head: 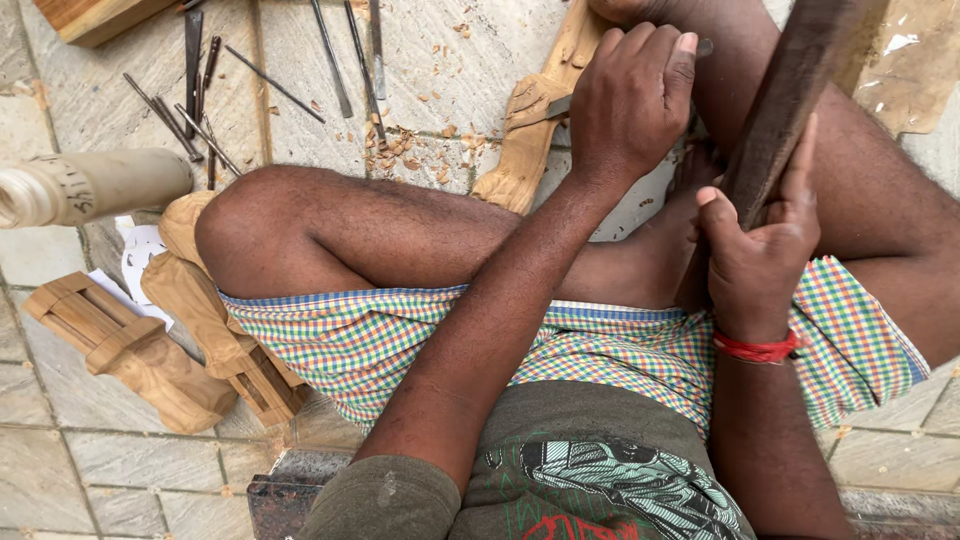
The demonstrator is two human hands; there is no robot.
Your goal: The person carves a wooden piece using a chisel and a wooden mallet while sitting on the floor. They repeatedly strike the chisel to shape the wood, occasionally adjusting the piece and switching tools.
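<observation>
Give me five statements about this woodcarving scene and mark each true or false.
1. The left hand grips a chisel set against the carved wood piece. True.
2. The right hand holds a glass bottle. False: it holds a dark wooden mallet.
3. Thin metal tools lie on the stone floor. True.
4. A red band circles the left wrist. False: it is on the right wrist.
5. The wood shavings lie in a bowl. False: they lie loose on the floor.
</observation>
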